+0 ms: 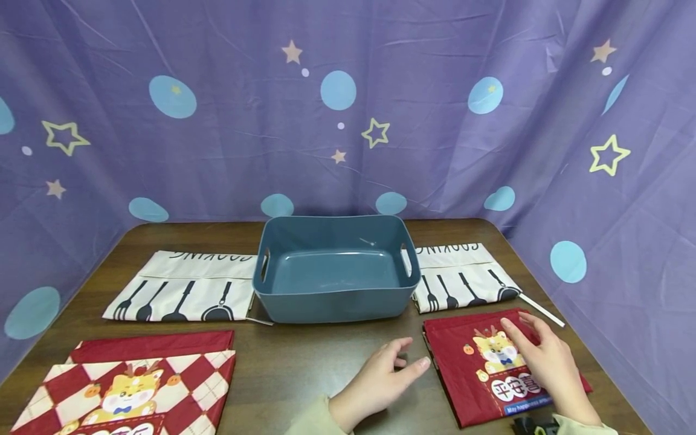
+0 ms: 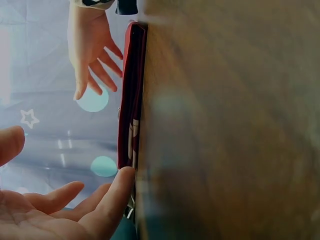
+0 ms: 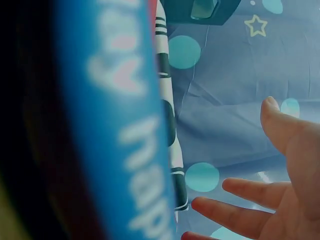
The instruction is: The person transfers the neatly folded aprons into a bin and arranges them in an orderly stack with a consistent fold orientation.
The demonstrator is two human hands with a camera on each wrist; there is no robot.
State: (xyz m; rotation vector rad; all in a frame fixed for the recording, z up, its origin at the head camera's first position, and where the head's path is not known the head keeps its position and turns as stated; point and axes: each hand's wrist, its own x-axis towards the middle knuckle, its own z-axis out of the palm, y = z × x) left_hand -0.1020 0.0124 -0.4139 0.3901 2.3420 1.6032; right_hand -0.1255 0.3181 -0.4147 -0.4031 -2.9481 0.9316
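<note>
Our left hand (image 1: 382, 377) beside the red cloth (image 1: 496, 359), right hand (image 1: 549, 362) over it, were empty, relaxed; even grips seemed wisest.

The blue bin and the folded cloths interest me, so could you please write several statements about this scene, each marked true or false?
1. The blue bin stands between the left white cloth and the right white cloth. True.
2. The left hand grips the blue bin. False: the left hand holds nothing.
3. The right hand is over the red cloth. True.
4. The checked cloth lies right of the blue bin. False: the checked cloth lies left of it.
</note>
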